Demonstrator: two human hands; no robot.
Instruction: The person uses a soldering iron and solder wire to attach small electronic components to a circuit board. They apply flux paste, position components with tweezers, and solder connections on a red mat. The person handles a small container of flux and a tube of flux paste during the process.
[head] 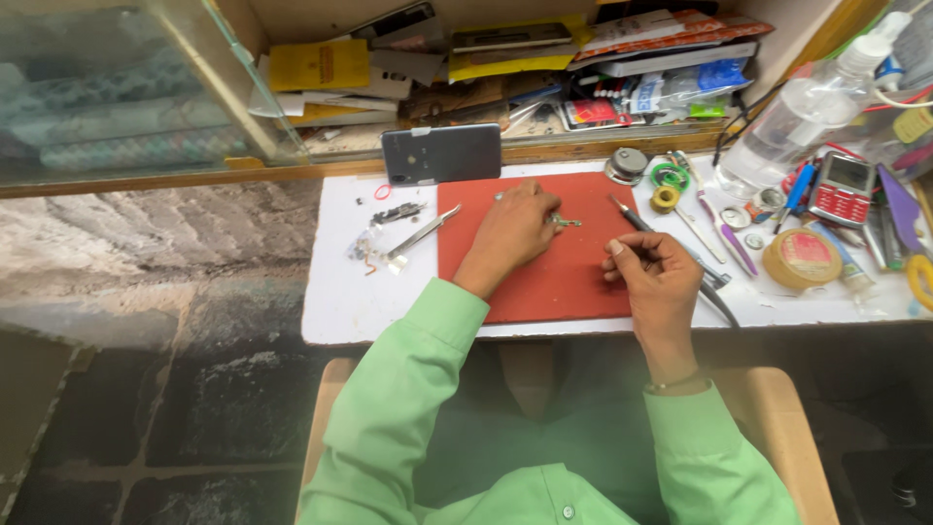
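Left hand (512, 231) pressed down on a small metal part (564, 222) near the red mat's (564, 282) back edge, fingers pinching it. Right hand (656, 275), at the mat's right edge, was closed around a thin screwdriver (671, 255); tip pointed toward the part. Tweezers (420, 234) lay on the white bench (340, 301), left of mat. Risk: tip slips, and the part skids off the mat into the clutter.

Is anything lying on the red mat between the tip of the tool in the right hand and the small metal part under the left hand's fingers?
Nothing visible does. The right hand holds a thin screwdriver-like tool whose tip points toward the small metal part at the left hand; only bare red mat lies between them.
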